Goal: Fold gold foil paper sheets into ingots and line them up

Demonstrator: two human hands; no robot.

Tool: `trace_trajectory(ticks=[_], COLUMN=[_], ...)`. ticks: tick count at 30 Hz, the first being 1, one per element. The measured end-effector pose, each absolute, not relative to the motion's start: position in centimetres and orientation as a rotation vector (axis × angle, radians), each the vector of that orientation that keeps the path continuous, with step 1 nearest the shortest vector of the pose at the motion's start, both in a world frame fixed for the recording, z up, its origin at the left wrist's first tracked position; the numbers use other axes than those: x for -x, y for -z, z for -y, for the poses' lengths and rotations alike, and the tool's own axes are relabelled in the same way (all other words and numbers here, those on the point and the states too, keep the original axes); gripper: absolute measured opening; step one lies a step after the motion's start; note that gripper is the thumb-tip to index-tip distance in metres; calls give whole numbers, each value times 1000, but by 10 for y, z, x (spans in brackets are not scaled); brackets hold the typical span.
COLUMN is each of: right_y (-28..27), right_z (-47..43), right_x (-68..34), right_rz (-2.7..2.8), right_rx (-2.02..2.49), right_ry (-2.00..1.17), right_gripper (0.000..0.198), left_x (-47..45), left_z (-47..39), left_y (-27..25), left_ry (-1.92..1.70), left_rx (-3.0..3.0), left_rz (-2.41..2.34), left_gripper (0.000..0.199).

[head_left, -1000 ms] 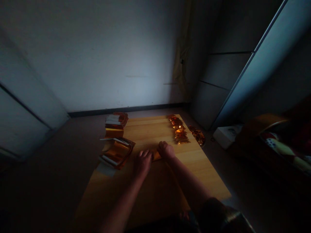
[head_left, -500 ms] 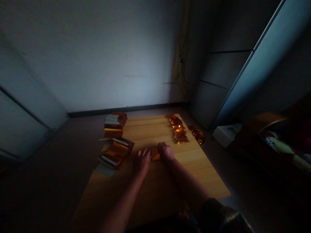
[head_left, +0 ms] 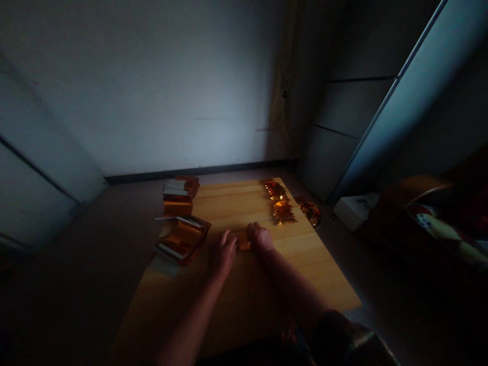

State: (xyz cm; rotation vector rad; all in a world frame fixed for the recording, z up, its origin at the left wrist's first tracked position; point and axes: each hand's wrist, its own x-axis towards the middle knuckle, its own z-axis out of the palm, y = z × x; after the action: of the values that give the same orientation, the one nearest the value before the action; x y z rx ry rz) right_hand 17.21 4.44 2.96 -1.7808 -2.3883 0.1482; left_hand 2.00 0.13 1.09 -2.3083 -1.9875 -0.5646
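A small sheet of copper-coloured foil paper (head_left: 244, 240) lies on the wooden table (head_left: 305, 264) between my two hands. My left hand (head_left: 224, 252) is at its left edge, fingers curled and closed on that side. At the right edge, my right hand (head_left: 260, 237) is balled with its fingers pressed onto the paper. The fingertips are partly hidden and the light is dim. A stack of foil sheets (head_left: 185, 236) with pale edges lies left of my left hand. Folded foil pieces (head_left: 284, 211) stand in a row beyond my right hand.
More foil sheets (head_left: 178, 206) and another bundle (head_left: 181, 186) lie along the table's left edge. Beyond the right edge, a container holds shiny foil pieces (head_left: 309, 211). A white box (head_left: 353, 211) sits on the floor at right, near a cabinet (head_left: 343, 147). A wall (head_left: 190, 101) stands behind.
My left hand has turned and its fingers have curled at the paper's left edge, where they lay flatter before. My right hand stays almost in place.
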Motion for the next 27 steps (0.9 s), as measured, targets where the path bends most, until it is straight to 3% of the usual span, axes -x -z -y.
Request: trace_trajectory(ticks=[12,18,27], right_y=[-27,-2,-2], right_z=[-54,-31,-19], right_x=[-183,-179,-167], right_rz=[2094,1976,1939], right_rx=[1788,1467,1564], right_ry=[-303,-307,-333], right_gripper=[14,47,50], left_x=[-20,-19,-18], left_z=[-1,0,-1], left_y=[-13,-11,-11], left_ry=[610,599,595], left_rx=[2402,2394,2395], left_rz=[1931,1900,1907], left_gripper=[20,21,20])
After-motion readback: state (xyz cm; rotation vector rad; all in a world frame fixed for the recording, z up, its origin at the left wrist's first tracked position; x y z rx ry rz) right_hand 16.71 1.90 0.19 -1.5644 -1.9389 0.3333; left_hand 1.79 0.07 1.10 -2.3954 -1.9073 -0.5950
